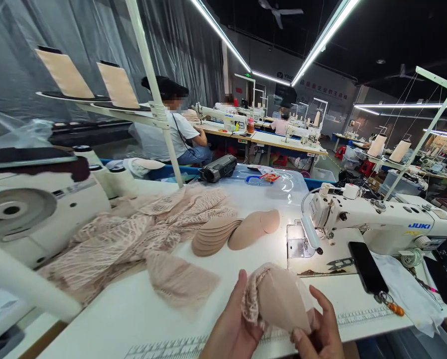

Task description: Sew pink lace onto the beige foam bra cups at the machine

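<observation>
A beige bra cup point(281, 296) with lace fabric along its left side is held between both hands above the front of the white table. My left hand point(236, 319) supports its left edge, thumb pointing up and fingers beneath. My right hand point(320, 324) pinches the lower right edge with the thumb, its index finger raised. Beyond the hands lie two fanned stacks of beige cup pads point(216, 237). A loose piece of beige mesh point(182, 279) lies to the left, beside a long heap of beige lace fabric point(133, 234).
At right stands a white sewing machine point(372, 214) with its lamp lit. Thread snips point(341, 263), a black phone point(368, 267) and white cloth point(406, 284) lie near it. A thread stand pole point(156, 89) rises at left. A person point(186, 129) sits ahead. Ruler tape point(171, 347) runs along the front edge.
</observation>
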Demonstrator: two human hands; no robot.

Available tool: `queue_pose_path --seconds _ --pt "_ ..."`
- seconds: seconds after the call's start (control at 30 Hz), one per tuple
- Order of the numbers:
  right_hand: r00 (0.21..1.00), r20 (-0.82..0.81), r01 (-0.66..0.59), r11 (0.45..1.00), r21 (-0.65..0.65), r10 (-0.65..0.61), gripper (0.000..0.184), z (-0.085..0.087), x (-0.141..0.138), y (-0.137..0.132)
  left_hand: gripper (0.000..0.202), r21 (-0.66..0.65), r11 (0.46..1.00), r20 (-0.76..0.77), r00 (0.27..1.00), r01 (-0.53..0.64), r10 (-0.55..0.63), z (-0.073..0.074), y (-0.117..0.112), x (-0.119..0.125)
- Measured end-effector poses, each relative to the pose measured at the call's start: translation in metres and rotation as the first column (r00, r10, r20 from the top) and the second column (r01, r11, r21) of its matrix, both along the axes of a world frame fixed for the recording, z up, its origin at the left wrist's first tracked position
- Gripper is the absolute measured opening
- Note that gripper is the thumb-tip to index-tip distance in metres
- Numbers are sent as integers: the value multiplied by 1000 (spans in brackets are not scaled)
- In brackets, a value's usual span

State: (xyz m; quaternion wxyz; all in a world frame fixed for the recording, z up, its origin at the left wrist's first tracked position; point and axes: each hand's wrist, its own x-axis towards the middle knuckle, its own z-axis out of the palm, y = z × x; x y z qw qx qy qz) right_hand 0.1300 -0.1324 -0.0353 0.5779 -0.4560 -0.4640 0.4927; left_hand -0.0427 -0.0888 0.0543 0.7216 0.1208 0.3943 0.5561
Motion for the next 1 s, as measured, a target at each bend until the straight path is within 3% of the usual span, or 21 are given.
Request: queue_pose_path --seconds 0.07,0.17,0.27,0.33,0.47,0.67,1.0 --pt "999 -44 -1 1000 -8 0 84 1 -3 -2 46 47 999 23 1000 17 -18 8 -7 4" --pt "988 -153 -35 999 0 35 93 18 -6 3 55 100 993 36 997 59 -63 17 -15 9" --pt "973 -231 -38 999 -20 33 93 40 -4 16 46 57 994 112 988 97 -103 18 -17 12" --pt "967 -253 -23 999 -34 14 91 48 -2 23 36 7 998 150 987 58 -59 16 -15 14" --pt "959 -283 13 999 -36 -23 88 45 -1 25 26 -39 999 158 987 -21 27 14 -10 18" --pt "941 -336 11 999 -49 -27 88 39 0 26 48 44 998 113 993 40 -45 18 -10 21" --pt "946 -322 29 998 -52 -45 88 40 4 29 48 108 991 79 992 84 -93 18 -7 23"
